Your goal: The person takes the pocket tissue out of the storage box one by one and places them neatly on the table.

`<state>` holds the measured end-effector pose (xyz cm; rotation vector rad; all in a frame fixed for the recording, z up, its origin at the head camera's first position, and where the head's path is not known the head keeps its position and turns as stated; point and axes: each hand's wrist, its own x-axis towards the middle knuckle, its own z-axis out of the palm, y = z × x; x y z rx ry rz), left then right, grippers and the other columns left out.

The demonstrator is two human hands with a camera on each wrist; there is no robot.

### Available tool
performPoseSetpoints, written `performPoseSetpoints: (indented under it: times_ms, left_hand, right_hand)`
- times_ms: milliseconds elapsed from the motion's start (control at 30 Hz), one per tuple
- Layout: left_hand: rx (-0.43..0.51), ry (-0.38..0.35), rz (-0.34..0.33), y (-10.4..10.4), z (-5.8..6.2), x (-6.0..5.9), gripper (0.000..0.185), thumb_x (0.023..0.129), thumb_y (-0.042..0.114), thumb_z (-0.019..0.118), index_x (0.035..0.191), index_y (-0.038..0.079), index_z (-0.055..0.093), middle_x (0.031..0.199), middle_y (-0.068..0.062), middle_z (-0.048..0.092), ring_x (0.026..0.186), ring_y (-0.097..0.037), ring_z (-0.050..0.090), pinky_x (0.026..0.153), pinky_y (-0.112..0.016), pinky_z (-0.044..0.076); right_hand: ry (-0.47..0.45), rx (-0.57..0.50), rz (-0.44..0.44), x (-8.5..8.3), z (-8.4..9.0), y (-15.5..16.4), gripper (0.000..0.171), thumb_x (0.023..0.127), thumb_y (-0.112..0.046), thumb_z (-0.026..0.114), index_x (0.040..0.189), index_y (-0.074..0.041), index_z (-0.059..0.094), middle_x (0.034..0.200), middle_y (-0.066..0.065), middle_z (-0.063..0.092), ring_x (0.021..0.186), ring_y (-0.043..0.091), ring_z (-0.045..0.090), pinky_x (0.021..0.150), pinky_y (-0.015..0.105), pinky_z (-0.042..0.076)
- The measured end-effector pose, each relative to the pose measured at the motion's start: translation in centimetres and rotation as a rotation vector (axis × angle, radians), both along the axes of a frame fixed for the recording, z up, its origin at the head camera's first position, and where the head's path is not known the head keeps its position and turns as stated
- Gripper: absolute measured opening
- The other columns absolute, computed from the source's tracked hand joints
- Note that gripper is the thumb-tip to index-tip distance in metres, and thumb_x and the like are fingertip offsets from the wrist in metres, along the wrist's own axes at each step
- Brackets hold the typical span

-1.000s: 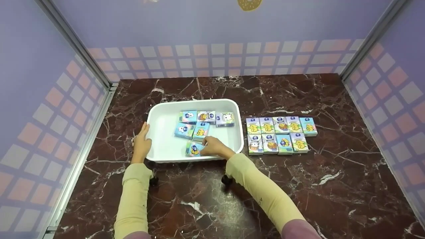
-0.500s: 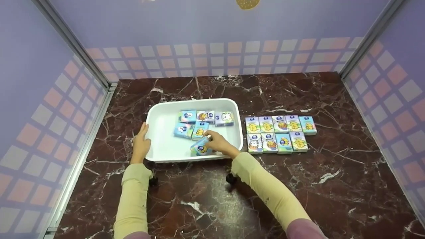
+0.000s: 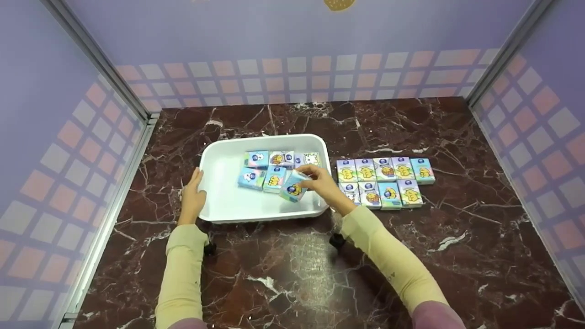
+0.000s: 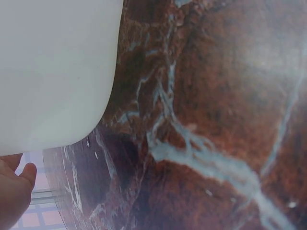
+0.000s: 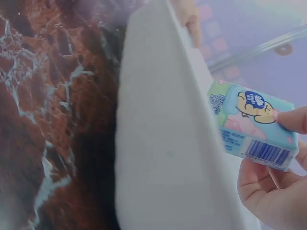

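A white tray (image 3: 219, 183) sits on the dark marble table and holds several small printed packs (image 3: 267, 167). My right hand (image 3: 320, 183) pinches one blue pack (image 3: 294, 187) and holds it tilted above the tray's right part; the right wrist view shows this pack (image 5: 252, 124) between my fingertips (image 5: 288, 120) beside the tray wall (image 5: 158, 143). My left hand (image 3: 194, 196) rests with straight fingers against the tray's left rim. The left wrist view shows only the tray's corner (image 4: 53, 72) and a bit of my palm (image 4: 14, 191).
Two rows of several packs (image 3: 386, 178) lie on the table just right of the tray, touching one another. Tiled walls close in the table at the back and both sides. Bare marble (image 3: 283, 274) lies in front of the tray.
My right hand lifted the blue pack from the tray's near edge and carried it up and to the right. The left hand stayed on the rim.
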<state>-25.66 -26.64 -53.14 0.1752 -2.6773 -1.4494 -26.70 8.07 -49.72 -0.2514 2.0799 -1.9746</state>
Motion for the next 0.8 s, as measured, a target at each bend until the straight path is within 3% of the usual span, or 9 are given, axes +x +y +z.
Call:
performPoseSetpoints:
  times_ms: [133,300,467,667,800]
  left_hand:
    - [-0.022,0.009,-0.001,0.0,0.0,0.1,0.064,0.074,-0.015,0.032,0.136,-0.003,0.027,0.147,-0.012,0.016,0.135,-0.024,0.013,0.107,-0.037,0.024]
    - [-0.026,-0.005,0.000,0.0,0.1,0.1,0.064,0.074,-0.015,0.032,0.136,-0.003,0.027,0.147,-0.012,0.016,0.135,-0.024,0.013,0.106,-0.038,0.025]
    - [-0.020,-0.004,0.001,0.0,0.0,0.0,0.063,0.074,-0.015,0.032,0.136,-0.003,0.027,0.147,-0.013,0.016,0.135,-0.025,0.013,0.108,-0.039,0.023]
    - [-0.027,0.006,0.013,0.0,0.0,0.0,0.063,0.074,-0.015,0.032,0.135,-0.004,0.028,0.147,-0.013,0.018,0.135,-0.026,0.015,0.109,-0.039,0.020]
    - [-0.006,0.007,0.001,0.1,0.1,0.0,0.063,0.074,-0.016,0.031,0.135,-0.005,0.027,0.147,-0.015,0.016,0.135,-0.026,0.013,0.109,-0.038,0.019]
  right_hand:
    - [-0.004,-0.074,-0.025,0.2,1.1,1.7,0.039,0.072,0.003,0.060,0.111,0.007,0.056,0.089,-0.003,0.061,0.071,0.007,0.056,0.059,0.021,0.050]
    - [0.031,-0.131,0.015,0.4,2.5,4.5,0.039,0.075,0.005,0.059,0.113,0.011,0.053,0.084,-0.007,0.064,0.068,0.006,0.058,0.058,0.021,0.050]
    - [0.083,-0.127,0.052,0.4,3.4,7.7,0.038,0.077,0.004,0.056,0.113,0.016,0.050,0.087,-0.008,0.065,0.070,0.007,0.060,0.062,0.024,0.053]
    - [0.091,-0.127,0.036,0.0,3.2,11.5,0.032,0.081,0.003,0.054,0.110,0.017,0.051,0.089,-0.007,0.066,0.067,0.007,0.060,0.059,0.024,0.053]
    - [0.082,-0.059,0.015,-0.2,2.7,14.2,0.024,0.084,-0.002,0.053,0.105,0.007,0.060,0.084,-0.006,0.063,0.059,0.006,0.055,0.051,0.022,0.050]
